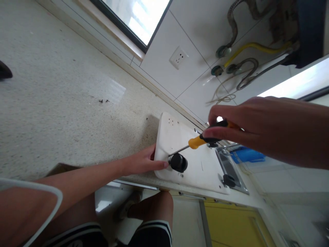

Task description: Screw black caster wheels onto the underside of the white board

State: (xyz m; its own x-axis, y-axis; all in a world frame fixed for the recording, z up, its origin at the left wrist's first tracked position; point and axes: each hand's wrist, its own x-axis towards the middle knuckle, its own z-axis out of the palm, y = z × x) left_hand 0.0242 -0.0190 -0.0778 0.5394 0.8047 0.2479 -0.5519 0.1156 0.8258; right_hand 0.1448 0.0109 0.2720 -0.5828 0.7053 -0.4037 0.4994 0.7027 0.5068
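Note:
A white panel (195, 154) lies on the counter with black caster wheels on its upper face. My right hand (226, 125) is wrapped round the yellow and black handle of a screwdriver (196, 141). The tip of its shaft meets the base of the near caster (179, 162). My left hand (154, 163) grips the panel's left edge, the thumb on top beside that caster and the other fingers hidden below. A second caster (228, 180) stands near the panel's right end. Several small holes (171, 121) mark the far left corner.
The speckled counter (64, 103) bears small dark bits (101, 101). Behind it are a tiled wall with a socket (179, 57), a window (140, 17) and pipes with a yellow hose (257, 47). A metal sink (228, 164) and a blue thing (246, 155) lie to the right, yellow cabinets (231, 223) below.

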